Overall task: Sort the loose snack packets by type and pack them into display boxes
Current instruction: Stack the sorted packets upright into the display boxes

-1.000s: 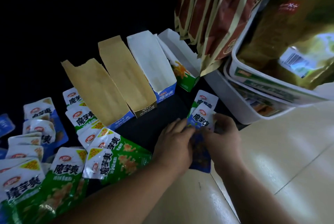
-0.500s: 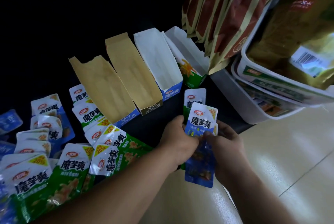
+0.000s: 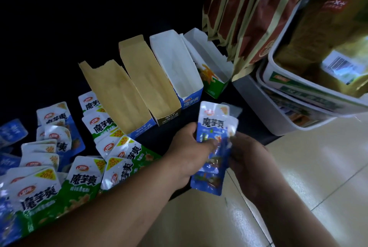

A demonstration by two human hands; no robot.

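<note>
**Blue packets held in both hands, just before the blue box**

Both hands hold one small stack of blue packets (image 3: 215, 127). The left hand (image 3: 189, 153) grips the stack from its left side, with the thumb laid across the printed front. The right hand (image 3: 249, 157) is closed on the right edge of the same stack; how its fingertips sit behind the packets I cannot tell.

The stack is on the near side of the blue box (image 3: 175, 67), with its top end close to the box's blue front panel and a little to the right of it. The long axis of the stack runs from the person toward the box, leaning slightly right at the top. The long axis of the box also runs away from the person, but it leans left at the far end. So I think the stack needs a small turn to the left before it can go in. The left hand is the nearer one to the box.

The box looks empty inside. Right of it stands the green box (image 3: 214, 86), and left of it two brown boxes (image 3: 147, 79). Farther left of the blue box the loose packets (image 3: 83, 179) lie mixed, green and blue together, so most of the sorting seems not yet done.
</note>
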